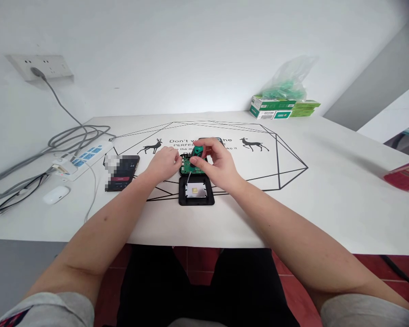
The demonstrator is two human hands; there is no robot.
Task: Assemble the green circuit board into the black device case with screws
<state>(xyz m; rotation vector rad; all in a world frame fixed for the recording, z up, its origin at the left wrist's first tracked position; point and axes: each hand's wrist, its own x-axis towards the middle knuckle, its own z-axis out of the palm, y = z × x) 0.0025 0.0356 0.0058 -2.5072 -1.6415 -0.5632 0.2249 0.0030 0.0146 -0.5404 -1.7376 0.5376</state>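
My right hand (pixel 218 161) is closed around the green and black handle of a screwdriver (pixel 197 151). Its thin metal shaft slants down and to the left, and its tip is near the seam of an opened black device case. A green circuit board (pixel 187 168) sits in the far half. The near half, a black cover (pixel 182 200), lies flat with a silvery metal plate (pixel 196 190) inside. At the left edge of the far half, my left hand (pixel 163 164) has its fingers curled, with the fingertips against the case. Part of the board is hidden under my right hand.
A phone (pixel 124 175) lies left of my left hand. Farther left are a power strip (pixel 88 159), grey cables (pixel 71 136) and a white earbud case (pixel 56 195). Green and white boxes (pixel 271 106) with a plastic bag (pixel 289 81) stand against the wall. A red package (pixel 405 176) is at right.
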